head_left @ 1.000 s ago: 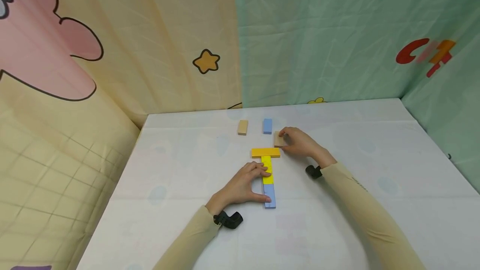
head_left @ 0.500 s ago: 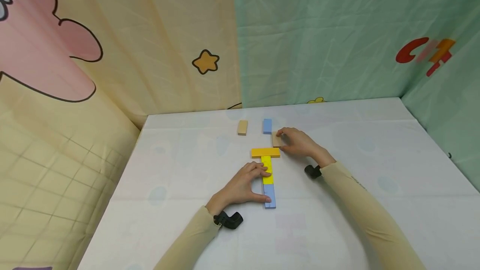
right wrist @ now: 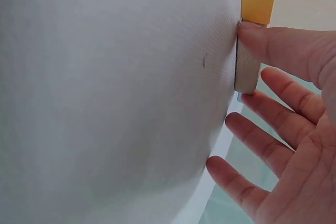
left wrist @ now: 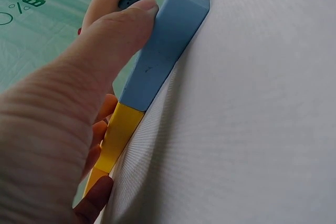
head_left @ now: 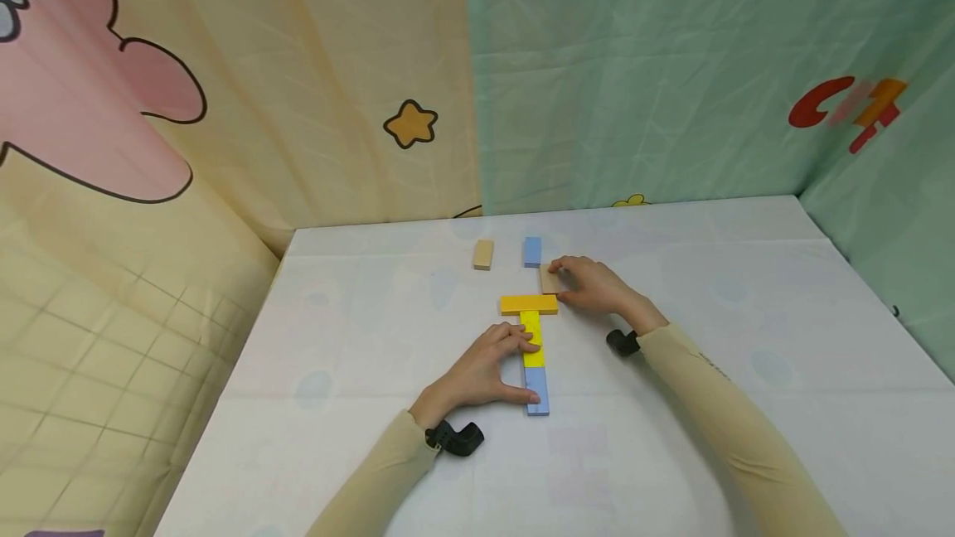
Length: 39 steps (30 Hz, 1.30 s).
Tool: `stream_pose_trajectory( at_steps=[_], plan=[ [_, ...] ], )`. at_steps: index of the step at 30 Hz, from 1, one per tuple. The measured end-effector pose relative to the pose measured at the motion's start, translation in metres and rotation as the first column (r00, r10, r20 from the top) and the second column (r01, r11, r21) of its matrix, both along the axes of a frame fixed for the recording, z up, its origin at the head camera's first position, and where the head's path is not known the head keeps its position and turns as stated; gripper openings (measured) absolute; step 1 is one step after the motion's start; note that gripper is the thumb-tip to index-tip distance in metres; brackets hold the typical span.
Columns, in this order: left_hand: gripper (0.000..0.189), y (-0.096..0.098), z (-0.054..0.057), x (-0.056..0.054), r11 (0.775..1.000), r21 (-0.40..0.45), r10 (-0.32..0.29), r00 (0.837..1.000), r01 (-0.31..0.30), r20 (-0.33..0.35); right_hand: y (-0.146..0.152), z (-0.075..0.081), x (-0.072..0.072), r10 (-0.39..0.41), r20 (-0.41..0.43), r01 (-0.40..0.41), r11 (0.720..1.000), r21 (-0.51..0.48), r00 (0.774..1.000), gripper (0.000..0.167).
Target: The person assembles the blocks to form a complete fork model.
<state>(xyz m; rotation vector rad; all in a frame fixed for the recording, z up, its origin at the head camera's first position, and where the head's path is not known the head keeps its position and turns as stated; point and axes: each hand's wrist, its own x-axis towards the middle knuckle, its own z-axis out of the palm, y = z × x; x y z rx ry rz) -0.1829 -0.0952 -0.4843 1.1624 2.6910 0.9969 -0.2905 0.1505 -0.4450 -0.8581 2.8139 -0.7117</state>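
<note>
In the head view a blue block [head_left: 538, 392] and a bright yellow block [head_left: 530, 321] lie end to end in a column. A deeper yellow block [head_left: 528, 304] lies crosswise at the column's far end. My left hand [head_left: 483, 367] rests on the column from the left, thumb on the blue block and fingertips over the bright yellow one. Beyond the crosspiece's right end, my right hand [head_left: 594, 285] pinches a plain wooden block [head_left: 548, 279]. The right wrist view shows its thumb against this wooden block [right wrist: 245, 69] beside the crosspiece, other fingers spread.
Farther back on the white-covered table [head_left: 358, 330] lie another wooden block [head_left: 482, 254] and a small blue block [head_left: 532, 251]; the blue one is close behind the pinched block. Printed curtains [head_left: 642, 81] hang along the table's back and right sides.
My right hand has slid the wooden block slightly left, toward the space behind the crosspiece, and is now nearly still. The left hand and the column have stayed in place.
</note>
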Motion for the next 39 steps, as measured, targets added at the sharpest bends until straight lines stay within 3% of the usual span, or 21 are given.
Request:
stream_pose_trajectory(
  at_steps=[39],
  plan=[
    [0.067, 0.0010, 0.0015, 0.0008, 1.000, -0.018, 0.012, 1.000, -0.012, 0.006, 0.0025, -0.0028, 0.0002, 0.030, -0.008, -0.030, 0.999, -0.033, 1.000, 0.045]
  ],
)
